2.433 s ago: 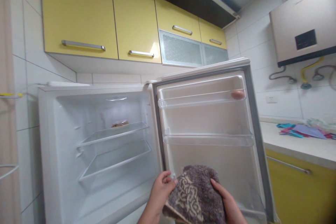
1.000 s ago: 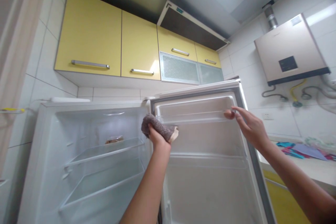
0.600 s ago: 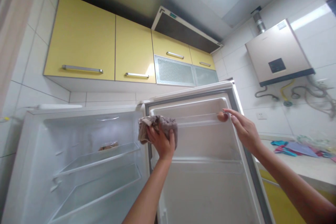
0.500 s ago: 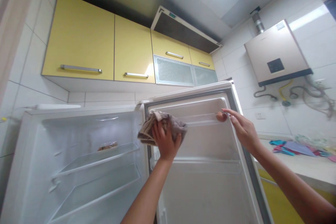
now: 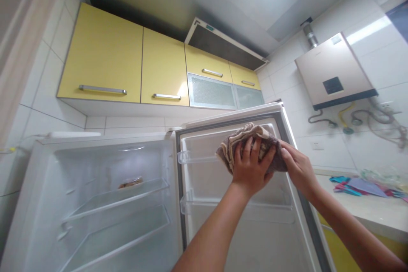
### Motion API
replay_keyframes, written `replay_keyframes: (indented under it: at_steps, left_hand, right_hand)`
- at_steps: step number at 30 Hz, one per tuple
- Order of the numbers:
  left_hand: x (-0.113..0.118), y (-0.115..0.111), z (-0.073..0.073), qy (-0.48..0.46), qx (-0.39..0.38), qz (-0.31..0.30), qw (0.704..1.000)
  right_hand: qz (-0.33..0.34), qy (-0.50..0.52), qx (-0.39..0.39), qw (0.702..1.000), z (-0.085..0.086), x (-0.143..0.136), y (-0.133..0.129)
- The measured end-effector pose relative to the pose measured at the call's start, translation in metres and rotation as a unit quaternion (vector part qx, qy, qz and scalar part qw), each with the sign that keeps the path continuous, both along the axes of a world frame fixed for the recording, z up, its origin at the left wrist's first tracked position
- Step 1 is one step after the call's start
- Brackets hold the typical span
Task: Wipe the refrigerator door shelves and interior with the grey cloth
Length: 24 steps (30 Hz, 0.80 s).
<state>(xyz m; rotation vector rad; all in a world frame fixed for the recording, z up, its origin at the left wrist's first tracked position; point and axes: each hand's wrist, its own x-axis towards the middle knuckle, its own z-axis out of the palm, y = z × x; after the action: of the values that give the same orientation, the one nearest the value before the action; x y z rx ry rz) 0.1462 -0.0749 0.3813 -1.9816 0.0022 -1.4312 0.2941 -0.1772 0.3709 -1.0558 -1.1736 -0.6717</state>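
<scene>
My left hand [image 5: 250, 165] presses a folded brown-and-beige patterned cloth [image 5: 236, 146] at the upper inside of the refrigerator door [image 5: 251, 238]. Its fingers lie bent over the cloth. Beside the cloth's right end, at the door's right edge, is my right hand [image 5: 299, 172]. Its thumb shows with the fingers drawn together, but the fingertips are behind the cloth, and what they grip is hidden. A clear upper door shelf [image 5: 197, 156] is partly covered by the cloth. Below it runs a second clear door shelf [image 5: 204, 208].
To the left stands the open refrigerator compartment [image 5: 35, 204]. A small brown packaged item [image 5: 130, 182] lies on its upper glass shelf [image 5: 117, 199]. Yellow cabinets [image 5: 102, 55] hang above. At right are a water heater [image 5: 334, 70] and a counter [image 5: 376, 212] with colourful cloths [image 5: 363, 187].
My left hand has moved the cloth rightward across the door, up to my right hand. A rounded brown thing seen near my right fingertips is now hidden. My right hand stays near the door edge.
</scene>
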Motion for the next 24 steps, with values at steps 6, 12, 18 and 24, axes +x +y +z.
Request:
replay_keyframes:
  at_steps: [6,12,18,24]
  left_hand:
    - [-0.03,0.04,0.002,-0.033,-0.01,0.052,0.998]
    - [-0.081,0.105,-0.011,-0.115,-0.103,0.083,0.985]
    - [-0.082,0.115,-0.022,-0.31,-0.301,-0.061,0.9]
    - [-0.058,0.075,0.012,-0.43,-0.515,-0.321,0.668]
  right_hand:
    - [-0.013,0.013,-0.02,1.0,0.002,-0.003,-0.003]
    - [-0.013,0.028,-0.016,0.999,0.002,-0.001,0.002]
    - [-0.02,0.036,-0.003,0.999,0.001,-0.005,0.004]
    - [-0.016,0.042,0.004,0.999,0.0,-0.007,0.004]
